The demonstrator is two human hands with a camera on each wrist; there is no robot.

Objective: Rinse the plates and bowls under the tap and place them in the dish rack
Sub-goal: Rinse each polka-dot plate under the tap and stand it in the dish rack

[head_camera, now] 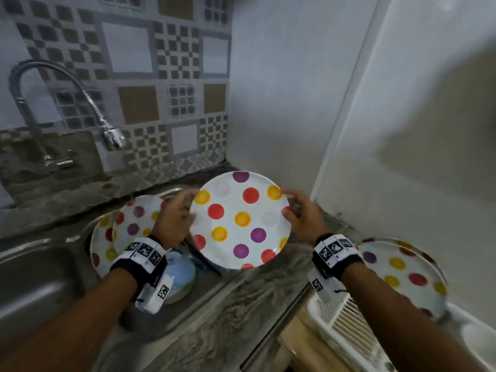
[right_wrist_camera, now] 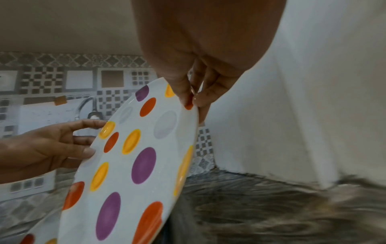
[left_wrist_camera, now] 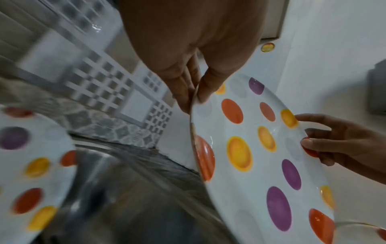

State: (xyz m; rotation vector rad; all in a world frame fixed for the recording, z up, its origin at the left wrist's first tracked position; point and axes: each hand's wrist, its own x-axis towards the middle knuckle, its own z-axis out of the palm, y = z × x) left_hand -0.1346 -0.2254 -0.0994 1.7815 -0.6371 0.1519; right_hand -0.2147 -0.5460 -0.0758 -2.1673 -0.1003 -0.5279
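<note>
A white plate with red, yellow and purple dots (head_camera: 240, 220) (left_wrist_camera: 263, 158) (right_wrist_camera: 133, 165) is held tilted above the counter, between sink and rack. My left hand (head_camera: 185, 210) (left_wrist_camera: 193, 95) pinches its left rim, thumb on the face and fingers behind. My right hand (head_camera: 291, 206) (right_wrist_camera: 193, 100) pinches the right rim the same way. Two more dotted plates (head_camera: 128, 224) lean in the sink basin (head_camera: 40, 277). A dotted plate (head_camera: 402, 275) stands in the white dish rack (head_camera: 346, 318) at the lower right.
The flexible tap (head_camera: 114, 138) hangs over the sink at the left, no water visible. A pale blue-white bowl (head_camera: 179, 277) sits under my left wrist by the sink. A white wall (head_camera: 402, 130) closes the right side. Grey marbled counter (head_camera: 228, 304) runs between sink and rack.
</note>
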